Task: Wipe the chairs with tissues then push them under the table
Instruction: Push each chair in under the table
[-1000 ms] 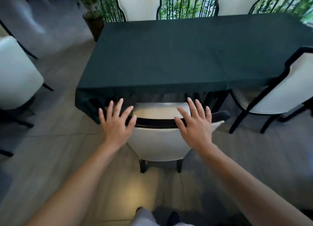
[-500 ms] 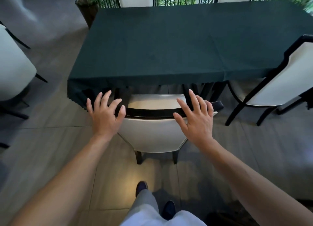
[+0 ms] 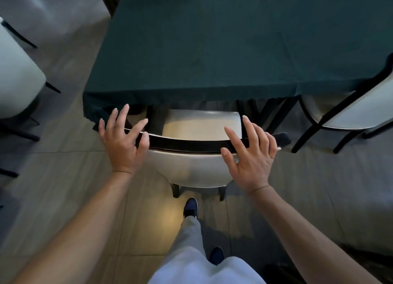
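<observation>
Counter (image 3: 212, 49) is draped in dark cloth; chair (image 3: 191, 168) is set partly under its near edge, dead ahead, top rail running left-right. Rail is pressed by left hand (image 3: 123, 141) and right hand (image 3: 253, 156), fingers spread, nothing gripped, equally near.

Grey tiled floor (image 3: 63, 198); dark blue shoes (image 3: 190, 207).

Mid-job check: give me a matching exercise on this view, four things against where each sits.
Things:
1. left hand
2. right hand
3. tablecloth
4. shoe

Places:
A. on the floor behind the chair
B. over the table
C. chair back's right end
D. chair back's left end

Pairs: 1-D, 2-C, 3-B, 4-A
</observation>
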A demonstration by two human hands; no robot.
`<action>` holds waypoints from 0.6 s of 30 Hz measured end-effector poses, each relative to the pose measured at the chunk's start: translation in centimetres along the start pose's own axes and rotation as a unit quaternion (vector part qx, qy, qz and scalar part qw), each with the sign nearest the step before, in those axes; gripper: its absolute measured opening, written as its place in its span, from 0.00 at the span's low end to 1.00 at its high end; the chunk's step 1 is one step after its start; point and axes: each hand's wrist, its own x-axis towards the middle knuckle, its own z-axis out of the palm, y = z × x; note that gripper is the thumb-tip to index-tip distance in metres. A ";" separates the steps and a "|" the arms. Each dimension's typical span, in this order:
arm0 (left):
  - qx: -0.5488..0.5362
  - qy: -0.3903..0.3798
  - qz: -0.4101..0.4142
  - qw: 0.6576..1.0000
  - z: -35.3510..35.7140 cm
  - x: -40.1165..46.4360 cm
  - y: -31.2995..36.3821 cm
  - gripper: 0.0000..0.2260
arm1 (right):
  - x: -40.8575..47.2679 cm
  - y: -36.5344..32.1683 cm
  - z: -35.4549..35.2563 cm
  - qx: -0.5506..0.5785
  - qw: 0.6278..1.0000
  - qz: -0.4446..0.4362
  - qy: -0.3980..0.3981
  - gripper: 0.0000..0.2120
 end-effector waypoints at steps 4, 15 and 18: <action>-0.008 -0.005 -0.025 1.000 0.3 1.0 -0.7 0.16 | 0.8 -0.9 1.5 0.001 1.000 -0.003 0.012 0.20; -0.014 0.054 -0.044 0.998 4.3 1.4 3.8 0.20 | 3.8 3.1 2.8 -0.019 0.999 0.026 0.011 0.23; -0.009 0.050 -0.038 0.998 4.7 2.3 1.8 0.18 | 4.1 1.3 3.7 -0.018 0.999 0.039 0.021 0.22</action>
